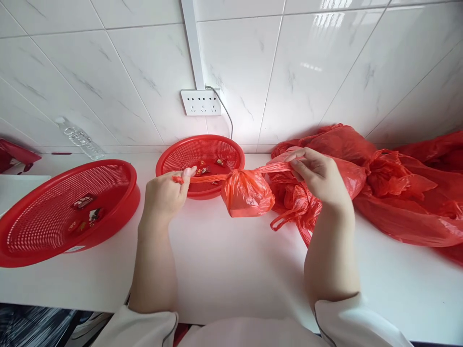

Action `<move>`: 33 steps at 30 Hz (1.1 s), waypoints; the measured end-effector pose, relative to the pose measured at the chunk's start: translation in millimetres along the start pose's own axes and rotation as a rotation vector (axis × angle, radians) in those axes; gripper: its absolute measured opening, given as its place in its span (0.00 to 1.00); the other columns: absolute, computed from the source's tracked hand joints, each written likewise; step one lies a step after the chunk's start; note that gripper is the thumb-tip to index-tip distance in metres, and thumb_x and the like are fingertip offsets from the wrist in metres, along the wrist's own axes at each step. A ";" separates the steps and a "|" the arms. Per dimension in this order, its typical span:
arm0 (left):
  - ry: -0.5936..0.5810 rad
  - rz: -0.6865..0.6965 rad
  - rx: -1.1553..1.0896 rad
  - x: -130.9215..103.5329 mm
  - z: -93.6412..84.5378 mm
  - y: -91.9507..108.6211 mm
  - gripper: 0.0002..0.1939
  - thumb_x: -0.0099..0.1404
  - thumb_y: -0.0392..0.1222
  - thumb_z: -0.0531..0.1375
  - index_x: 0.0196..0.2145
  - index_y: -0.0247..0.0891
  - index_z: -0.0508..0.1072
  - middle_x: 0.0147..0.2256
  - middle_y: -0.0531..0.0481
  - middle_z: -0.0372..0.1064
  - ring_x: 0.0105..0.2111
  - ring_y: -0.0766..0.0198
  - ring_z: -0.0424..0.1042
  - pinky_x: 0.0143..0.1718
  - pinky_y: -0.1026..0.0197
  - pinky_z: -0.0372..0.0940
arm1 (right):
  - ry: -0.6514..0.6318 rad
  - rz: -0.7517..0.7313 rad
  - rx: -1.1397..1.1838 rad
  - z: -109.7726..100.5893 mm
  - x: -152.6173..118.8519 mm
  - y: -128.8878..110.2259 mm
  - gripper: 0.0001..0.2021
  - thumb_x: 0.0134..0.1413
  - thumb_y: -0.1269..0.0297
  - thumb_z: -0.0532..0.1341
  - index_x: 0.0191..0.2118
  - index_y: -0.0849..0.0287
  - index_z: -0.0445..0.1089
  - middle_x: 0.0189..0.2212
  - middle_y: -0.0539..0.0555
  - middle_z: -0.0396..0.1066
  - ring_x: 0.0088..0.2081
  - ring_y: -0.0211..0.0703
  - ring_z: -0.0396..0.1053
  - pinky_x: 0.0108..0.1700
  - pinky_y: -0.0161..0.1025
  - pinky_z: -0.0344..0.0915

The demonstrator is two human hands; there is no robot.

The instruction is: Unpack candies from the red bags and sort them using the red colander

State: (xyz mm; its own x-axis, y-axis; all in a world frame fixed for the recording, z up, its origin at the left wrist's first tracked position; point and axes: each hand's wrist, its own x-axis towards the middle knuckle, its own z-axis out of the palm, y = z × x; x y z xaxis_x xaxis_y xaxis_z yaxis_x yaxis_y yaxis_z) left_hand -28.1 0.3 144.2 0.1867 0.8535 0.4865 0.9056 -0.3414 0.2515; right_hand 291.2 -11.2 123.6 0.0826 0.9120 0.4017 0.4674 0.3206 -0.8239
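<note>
A small filled red plastic bag hangs between my two hands, its neck drawn tight and its handles stretched out sideways. My left hand is closed around the end of one handle, in front of the smaller round red basket. The other handle is pinched between the thumb and fingers of my right hand. What the bag holds is hidden by the plastic. A few small wrapped pieces lie inside the smaller basket, partly behind my left hand and the handle.
At left stands a larger red basket with several small wrapped packets. A clear plastic bottle is near the wall. Filled red bags pile up at right. A power strip is fixed to the tiled wall above the white table.
</note>
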 end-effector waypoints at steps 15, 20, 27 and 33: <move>-0.585 -0.102 -0.167 2.5 15.6 5.7 0.20 0.61 0.58 0.53 0.26 0.43 0.76 0.20 0.52 0.65 0.17 0.65 0.61 0.19 0.61 0.49 | -0.393 0.260 -0.474 -17.8 -12.9 1.0 0.13 0.58 0.54 0.55 0.35 0.54 0.74 0.32 0.53 0.73 0.33 0.46 0.69 0.34 0.42 0.64; -0.437 -0.043 -0.177 4.6 12.3 7.7 0.19 0.61 0.55 0.55 0.46 0.48 0.75 0.22 0.53 0.68 0.19 0.63 0.65 0.20 0.63 0.55 | -0.372 -0.017 -0.440 29.9 -16.6 -14.5 0.17 0.52 0.48 0.61 0.45 0.51 0.69 0.44 0.55 0.70 0.44 0.52 0.67 0.42 0.47 0.64; -0.437 -0.085 -0.130 9.9 8.8 9.5 0.20 0.61 0.58 0.54 0.45 0.50 0.75 0.22 0.53 0.70 0.20 0.61 0.68 0.20 0.63 0.58 | -0.720 -0.112 -0.633 90.7 -39.8 -4.2 0.16 0.53 0.63 0.58 0.48 0.58 0.66 0.40 0.60 0.71 0.35 0.50 0.70 0.31 0.40 0.59; -0.508 -0.132 -0.100 13.7 6.5 9.3 0.20 0.61 0.60 0.53 0.47 0.53 0.73 0.30 0.54 0.74 0.27 0.58 0.72 0.24 0.62 0.62 | -0.757 -0.200 -0.382 8.6 -59.9 -5.1 0.09 0.52 0.72 0.53 0.37 0.53 0.66 0.30 0.48 0.70 0.29 0.39 0.66 0.29 0.35 0.58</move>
State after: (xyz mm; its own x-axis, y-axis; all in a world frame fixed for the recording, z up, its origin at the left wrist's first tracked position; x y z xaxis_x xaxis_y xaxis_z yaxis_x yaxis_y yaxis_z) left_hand -14.6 11.3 147.7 0.2571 0.9663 -0.0153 0.8979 -0.2329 0.3736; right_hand 276.3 -65.2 100.3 -0.5764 0.8163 0.0391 0.6854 0.5089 -0.5209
